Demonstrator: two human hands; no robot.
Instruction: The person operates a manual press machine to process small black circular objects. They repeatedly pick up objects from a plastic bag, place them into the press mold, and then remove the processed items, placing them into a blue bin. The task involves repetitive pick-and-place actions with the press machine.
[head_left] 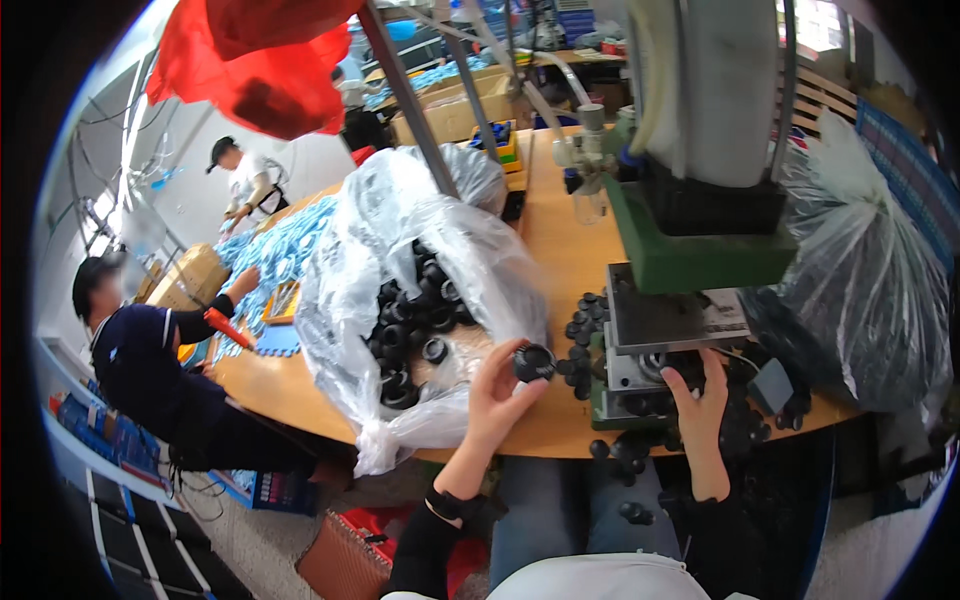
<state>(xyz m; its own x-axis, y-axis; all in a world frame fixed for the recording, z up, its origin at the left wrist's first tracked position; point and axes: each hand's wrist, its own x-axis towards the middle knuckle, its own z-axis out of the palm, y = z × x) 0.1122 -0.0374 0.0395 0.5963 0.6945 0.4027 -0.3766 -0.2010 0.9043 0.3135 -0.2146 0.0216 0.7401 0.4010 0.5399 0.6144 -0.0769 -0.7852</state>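
In my left hand (494,396) is a black round cap (534,362) with pale markings, pinched between thumb and fingers beside the press. My right hand (699,405) reaches to the front of the press's lower fixture (630,372); its thumb and fingers are spread, and no object shows between them. Above the fixture sits a grey metal plate (670,318) under the green press head (700,245). To the left, an open clear plastic bag (340,250) holds many black ring-shaped caps (400,340).
Small black round parts (580,335) lie around the press base, some near the table's front edge and on my lap. A tied clear bag (870,290) stands at the right. Two people work at the left beside piled light-blue strips (275,245). Red plastic (260,80) hangs overhead.
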